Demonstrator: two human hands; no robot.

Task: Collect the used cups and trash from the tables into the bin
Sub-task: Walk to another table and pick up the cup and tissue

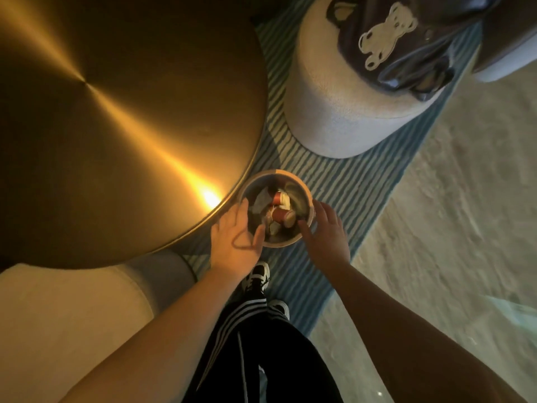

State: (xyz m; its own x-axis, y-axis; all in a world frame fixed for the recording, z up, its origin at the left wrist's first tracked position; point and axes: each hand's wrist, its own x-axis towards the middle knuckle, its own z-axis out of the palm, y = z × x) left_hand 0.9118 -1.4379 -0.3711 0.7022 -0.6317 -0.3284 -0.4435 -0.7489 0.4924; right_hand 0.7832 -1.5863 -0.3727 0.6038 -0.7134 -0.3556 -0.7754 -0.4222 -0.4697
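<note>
my left hand [236,239] and right hand [325,231] hang spread and empty over the small round bin [308,189], red paper cups [281,214] and crumpled paper [261,202] inside. risk: knocking the rim tips it, spilling onto the striped rug [334,175].

The bin [302,187] stands on the striped rug [328,184], its mouth open from above — cups [280,215] and crumpled paper [261,202] lie low inside. Left of the bin, the round table's [116,126] edge crowds the rim; beyond the bin stands a pouf [334,112] — bare rug lies to the bin's right.
</note>
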